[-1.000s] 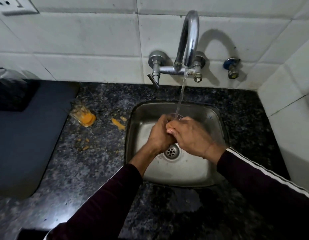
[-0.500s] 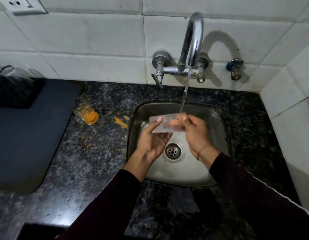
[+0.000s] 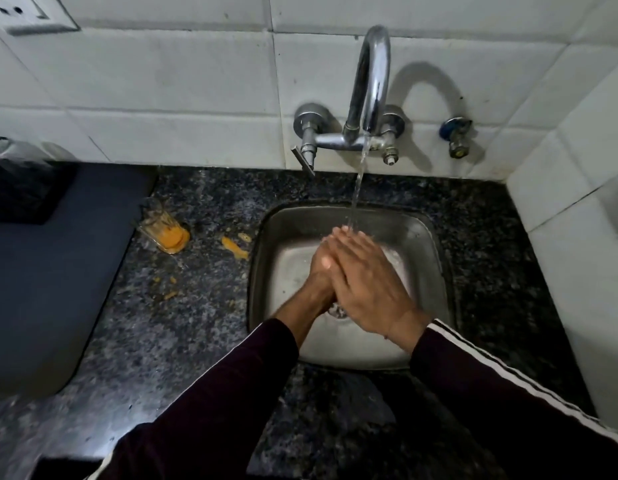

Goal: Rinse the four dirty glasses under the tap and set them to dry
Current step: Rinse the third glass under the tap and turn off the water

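Hands: right hand [image 3: 369, 282] lies flat over the left hand [image 3: 319, 271], fingers straight, palms pressed together mid-frame over the sink [image 3: 435, 271]. No glass visible between them, though one could be hidden.
Tap: tap [image 3: 369, 81] running, stream landing right on the fingertips [image 3: 342, 233].
Dirty glass: glass [image 3: 162, 226] with orange gunk sits on the granite counter [image 3: 183, 323], left of the sink.
Spill: orange smear [image 3: 234, 244] between that glass and the sink.
Mat: dark mat [image 3: 48, 289] on the far left.

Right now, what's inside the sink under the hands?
Inside the steel sink: tap water falling onto the fingertips of the left hand and right hand, pressed palm to palm. Part of the drain shows below them; the rest is covered. No glass visible there.
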